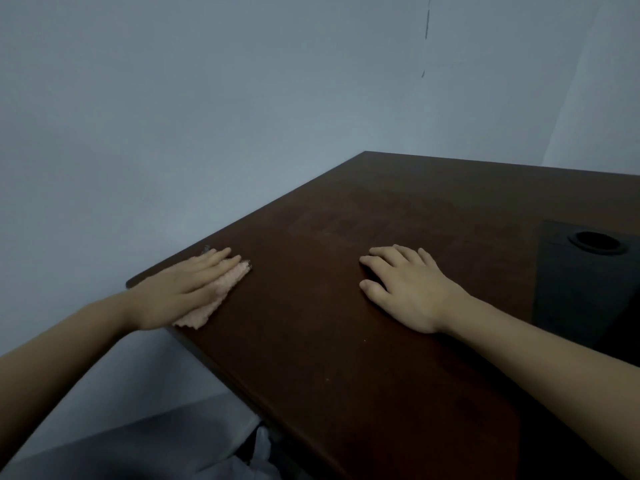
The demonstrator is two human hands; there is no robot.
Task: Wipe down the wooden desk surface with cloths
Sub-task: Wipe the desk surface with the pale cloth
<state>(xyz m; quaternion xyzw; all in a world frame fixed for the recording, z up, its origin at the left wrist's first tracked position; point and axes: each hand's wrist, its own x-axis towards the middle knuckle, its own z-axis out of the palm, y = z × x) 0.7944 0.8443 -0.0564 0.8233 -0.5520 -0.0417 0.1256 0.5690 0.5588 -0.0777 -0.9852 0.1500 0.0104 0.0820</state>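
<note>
A pink cloth (216, 296) is pressed flat on the worktop (346, 341) under the left hand (180, 292), whose fingers are kept straight. It lies at the worktop's left edge, its long axis along the fingers. The right hand (401, 289), well apart from the cloth, is rested on bare wood, loosely spread, with nothing held.

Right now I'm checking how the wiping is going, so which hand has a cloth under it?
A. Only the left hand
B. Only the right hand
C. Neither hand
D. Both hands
A: the left hand presses flat on the pink cloth near the edge of the desk, while the right hand rests on bare wood, no cloth visible beneath it.
</note>
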